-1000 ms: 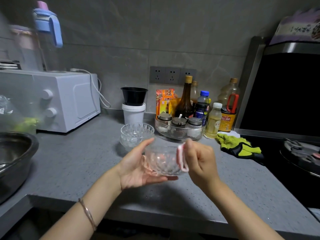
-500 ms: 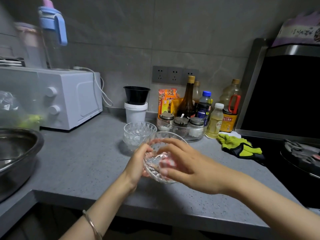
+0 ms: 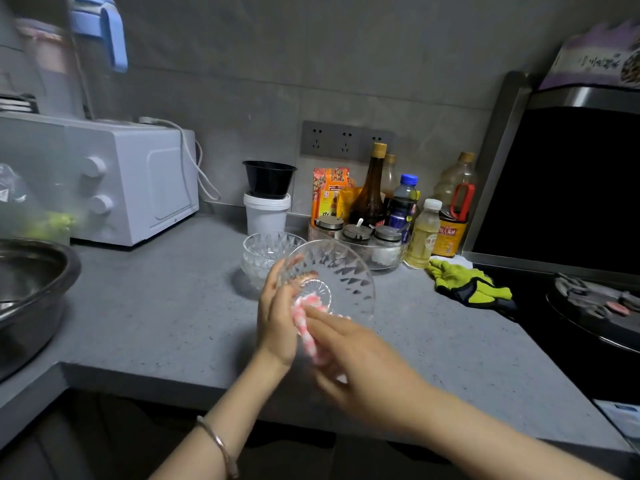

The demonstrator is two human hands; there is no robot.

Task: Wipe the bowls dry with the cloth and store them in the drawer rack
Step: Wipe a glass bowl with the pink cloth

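The grey counter [image 3: 156,323] fills most of the view, with a microwave [image 3: 138,181] at its back left and a steel basin [image 3: 31,289] at the left edge. No drawer rack shows anywhere.

The bowl [image 3: 349,271], of cut glass, is held clear of the counter over its front part and tipped on its side. A second bowl [image 3: 258,251] of the same kind stands upright on the counter just behind it, in front of a white tub [image 3: 266,216].

The left hand [image 3: 277,323] carries the bowl. Its grip is wrapped round the wall near the base, and the fingers show through the glass. The right hand [image 3: 363,368] is blurred. Its grip pinches the cloth [image 3: 306,327], a pink and white wad pressed to the bowl near its base. I cannot tell whether the cloth is on the inner or the outer face.

The step in hand looks like the wiping of this bowl, so the task seems less than half done, with nothing yet stored and the second bowl waiting on the counter.

Next, the left grip probably needs to turn the bowl so the cloth can reach the rest of the wall and the rim. It should hold firmly, since damp glass may slip. After that a hand has to come free to open the drawer, which presumably sits below the counter, out of view.
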